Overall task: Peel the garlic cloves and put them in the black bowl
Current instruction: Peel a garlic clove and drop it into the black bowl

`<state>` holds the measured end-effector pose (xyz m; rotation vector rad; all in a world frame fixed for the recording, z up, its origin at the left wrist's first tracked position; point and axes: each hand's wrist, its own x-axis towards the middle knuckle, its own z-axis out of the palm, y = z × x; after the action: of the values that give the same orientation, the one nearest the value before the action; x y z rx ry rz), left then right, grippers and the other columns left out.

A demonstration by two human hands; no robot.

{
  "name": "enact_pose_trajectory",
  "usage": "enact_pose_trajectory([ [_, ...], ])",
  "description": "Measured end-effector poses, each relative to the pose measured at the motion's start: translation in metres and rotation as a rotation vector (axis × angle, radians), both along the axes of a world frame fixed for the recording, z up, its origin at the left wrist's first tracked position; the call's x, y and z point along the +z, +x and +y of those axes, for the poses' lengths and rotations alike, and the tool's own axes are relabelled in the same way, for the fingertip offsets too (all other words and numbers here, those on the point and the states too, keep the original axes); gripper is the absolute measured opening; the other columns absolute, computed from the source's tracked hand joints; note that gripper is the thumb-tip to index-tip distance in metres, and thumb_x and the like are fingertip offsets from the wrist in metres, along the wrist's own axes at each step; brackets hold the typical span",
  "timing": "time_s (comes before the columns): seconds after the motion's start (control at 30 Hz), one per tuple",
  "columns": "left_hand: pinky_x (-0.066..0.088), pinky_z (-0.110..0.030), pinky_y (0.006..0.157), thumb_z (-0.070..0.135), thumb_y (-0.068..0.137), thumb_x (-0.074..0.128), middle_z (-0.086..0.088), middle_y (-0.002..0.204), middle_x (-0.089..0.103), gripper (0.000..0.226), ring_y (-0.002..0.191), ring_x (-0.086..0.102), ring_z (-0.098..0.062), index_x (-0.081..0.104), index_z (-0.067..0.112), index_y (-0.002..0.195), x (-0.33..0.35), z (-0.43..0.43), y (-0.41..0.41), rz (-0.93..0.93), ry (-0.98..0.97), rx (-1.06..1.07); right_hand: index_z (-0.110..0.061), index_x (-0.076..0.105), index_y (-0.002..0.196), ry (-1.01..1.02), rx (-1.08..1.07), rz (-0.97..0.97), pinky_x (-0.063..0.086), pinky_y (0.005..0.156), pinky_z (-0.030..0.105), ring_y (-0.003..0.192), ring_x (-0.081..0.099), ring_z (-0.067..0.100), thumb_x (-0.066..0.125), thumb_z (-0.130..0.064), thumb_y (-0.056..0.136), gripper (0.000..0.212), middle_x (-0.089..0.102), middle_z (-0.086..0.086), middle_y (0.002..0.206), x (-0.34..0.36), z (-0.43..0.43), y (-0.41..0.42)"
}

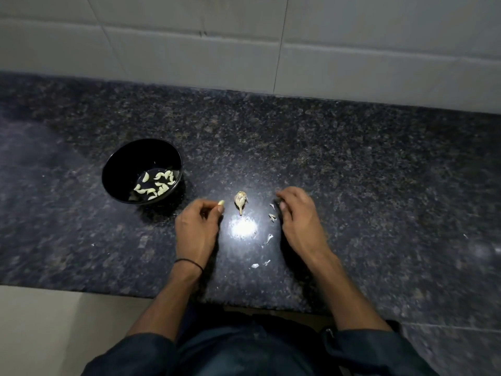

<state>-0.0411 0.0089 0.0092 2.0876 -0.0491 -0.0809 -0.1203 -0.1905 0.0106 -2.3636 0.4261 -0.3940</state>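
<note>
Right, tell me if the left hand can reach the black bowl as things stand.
Probably yes: the left hand, pinching a peeled clove, is close beside the black bowl, with bare counter between them.

The scene was dim, lit by one source near the camera that left a white glare patch on the polished desk (352, 158) between the left hand (196, 223) and the right hand (298, 213). Light fell away to the sides, where the stone turned near black. The bowl (119, 164) cast a soft shadow on its near side. The right hand's fingertips were blurred, the corners were soft, and the wall (244, 36) tiles bowed at the edges.
</note>
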Motion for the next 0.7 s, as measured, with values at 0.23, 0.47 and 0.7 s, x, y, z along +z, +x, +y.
enact_pose_trajectory([
  [0.23, 0.054, -0.041, 0.075, 0.021, 0.088, 0.073, 0.001, 0.08, 0.065, 0.007, 0.078, 0.062, -0.02, 0.068, 0.015, 0.089, -0.009, 0.008, 0.008, -0.098, 0.165, -0.04, -0.011, 0.053, 0.13, -0.256, 0.36, 0.185, 0.043, 0.105, 0.037, 0.128, 0.043, 0.024, 0.049, -0.034, 0.104, 0.034, 0.044, 0.005, 0.142, -0.008, 0.015, -0.026],
  [0.47, 0.052, -0.032, 0.076, 0.009, 0.088, 0.07, 0.0, 0.087, 0.061, 0.014, 0.077, 0.057, -0.016, 0.067, 0.014, 0.101, -0.008, 0.015, 0.001, -0.124, 0.137, -0.097, -0.007, 0.056, 0.135, -0.321, 0.453, 0.174, 0.046, 0.108, 0.035, 0.13, 0.046, 0.023, 0.056, -0.038, 0.101, 0.046, 0.05, 0.008, 0.14, -0.015, 0.027, -0.064],
  [0.7, 0.048, -0.025, 0.085, 0.003, 0.091, 0.065, 0.001, 0.099, 0.061, 0.019, 0.089, 0.059, -0.018, 0.065, 0.01, 0.109, 0.0, 0.029, -0.038, -0.219, 0.164, -0.198, -0.003, 0.066, 0.12, -0.381, 0.428, -0.034, 0.05, 0.095, 0.033, 0.11, 0.058, 0.027, 0.043, -0.014, 0.101, 0.032, 0.062, 0.01, 0.122, -0.029, 0.036, -0.082],
])
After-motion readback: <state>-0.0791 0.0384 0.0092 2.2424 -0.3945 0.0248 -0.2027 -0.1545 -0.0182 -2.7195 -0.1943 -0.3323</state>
